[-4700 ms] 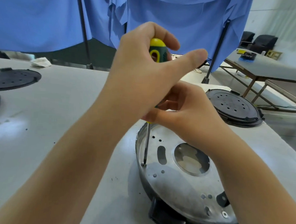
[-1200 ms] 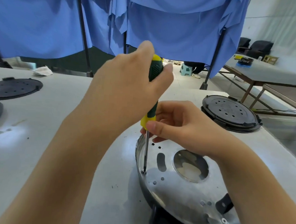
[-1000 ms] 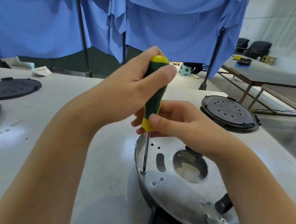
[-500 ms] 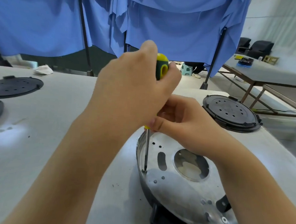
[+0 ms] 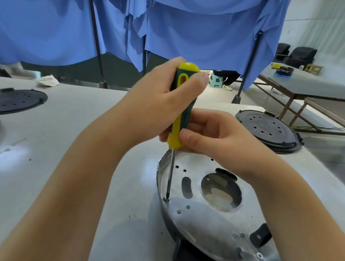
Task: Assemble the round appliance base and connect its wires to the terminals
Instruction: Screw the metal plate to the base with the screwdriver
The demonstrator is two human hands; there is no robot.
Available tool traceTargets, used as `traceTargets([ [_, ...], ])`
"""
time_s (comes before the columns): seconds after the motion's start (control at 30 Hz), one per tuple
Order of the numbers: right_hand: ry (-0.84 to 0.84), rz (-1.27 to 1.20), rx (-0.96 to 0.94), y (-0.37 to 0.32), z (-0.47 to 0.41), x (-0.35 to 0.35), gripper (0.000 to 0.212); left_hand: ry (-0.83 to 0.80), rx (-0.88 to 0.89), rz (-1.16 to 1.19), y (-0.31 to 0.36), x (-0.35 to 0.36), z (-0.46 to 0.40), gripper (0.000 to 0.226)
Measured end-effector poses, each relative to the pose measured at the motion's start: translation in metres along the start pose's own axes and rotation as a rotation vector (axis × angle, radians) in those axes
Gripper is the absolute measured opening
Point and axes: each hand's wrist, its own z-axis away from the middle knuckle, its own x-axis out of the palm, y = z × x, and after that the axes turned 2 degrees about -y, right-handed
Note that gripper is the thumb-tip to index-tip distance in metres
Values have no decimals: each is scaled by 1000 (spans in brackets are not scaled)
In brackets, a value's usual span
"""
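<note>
A pale tabletop (image 5: 54,163) fills the lower field, backed by blue cloth (image 5: 194,26) hung from dark poles. A second table (image 5: 321,87) stands at far right, with dark chairs (image 5: 301,54) behind it.

On the tabletop, at lower right, lies the round appliance base (image 5: 208,221): a shiny metal disc with a raised rim, a large round opening near its centre, an oblong slot and several small holes. A black part shows under its near edge. Beyond it, to the right, sits a black perforated disc (image 5: 268,130); a similar black disc (image 5: 14,100) lies at far left, well apart, with a crumpled white cloth (image 5: 48,80) behind it.

The left hand (image 5: 159,107) holds the grip of a screwdriver (image 5: 181,110), fingers curled round the green-and-yellow handle near its top, thumb against its side. The screwdriver stands nearly upright, its slim metal shaft reaching down to a screw (image 5: 166,199) at the base's left rim.

The right hand (image 5: 217,141) rests above the far part of the base, its thumb and fingers pinching the yellow lower end of the handle. Whether this hand also touches the base cannot be told.
</note>
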Motion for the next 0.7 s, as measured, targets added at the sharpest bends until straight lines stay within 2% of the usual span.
traceTargets([
  [0.1, 62, 50, -44, 2, -2, 1, 25, 71, 17, -71, 4, -3, 3, 28],
  [0.2, 155, 143, -99, 1, -4, 4, 20, 222, 56, -238, 13, -5, 8, 24],
  [0.3, 192, 213, -130, 2, -5, 10, 31, 367, 50, -465, 24, -5, 13, 40],
  [0.43, 256, 277, -140, 2, -4, 14, 39, 425, -36, -417, 33, -7, 17, 53],
  [0.53, 320, 348, -135, 1, -5, 16, 42, 384, -56, -266, 34, -10, 20, 45],
  [0.6, 334, 392, -92, 1, -5, 16, 47, 280, -60, -132, 33, -13, 18, 36],
  [0.67, 276, 376, -38, 1, -5, 15, 54, 145, -48, 9, 29, -18, 16, 29],
  [0.7, 236, 335, -30, 0, -5, 14, 48, 70, -40, 95, 26, -20, 15, 28],
])
